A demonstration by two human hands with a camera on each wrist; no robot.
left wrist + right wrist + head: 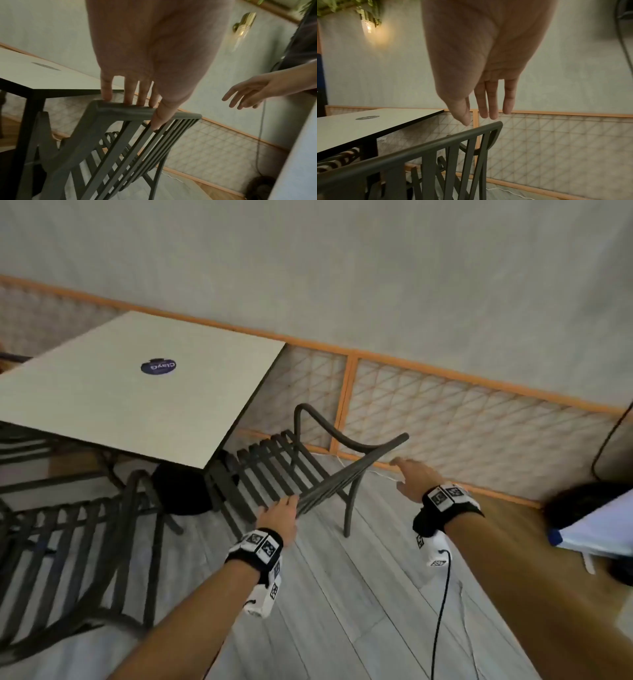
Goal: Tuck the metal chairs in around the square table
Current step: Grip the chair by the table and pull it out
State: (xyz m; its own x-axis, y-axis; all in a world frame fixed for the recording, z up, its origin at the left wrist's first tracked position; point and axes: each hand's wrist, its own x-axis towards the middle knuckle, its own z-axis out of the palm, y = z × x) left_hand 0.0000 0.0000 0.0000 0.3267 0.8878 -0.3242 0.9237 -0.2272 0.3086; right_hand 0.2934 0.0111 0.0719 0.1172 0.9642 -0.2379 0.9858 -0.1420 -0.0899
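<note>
A dark metal slatted chair [359,467] stands at the right side of the square light-topped table [120,405], its seat partly under the table's near corner. My left hand [289,503] holds the near end of the chair's top rail [120,108], with the fingers behind the rail and the thumb across its front. My right hand [402,470] hovers with straight fingers just above the far end of the same rail [494,125] and does not touch it. The table [359,128] lies to the left of the chair's back.
A second dark slatted chair [85,559] stands at the lower left, close to the table. A wall with an orange-framed lattice panel [445,419] runs behind the chair. A thin white cable [380,474] lies on the floor. A dark and white object [589,529] sits at the right edge.
</note>
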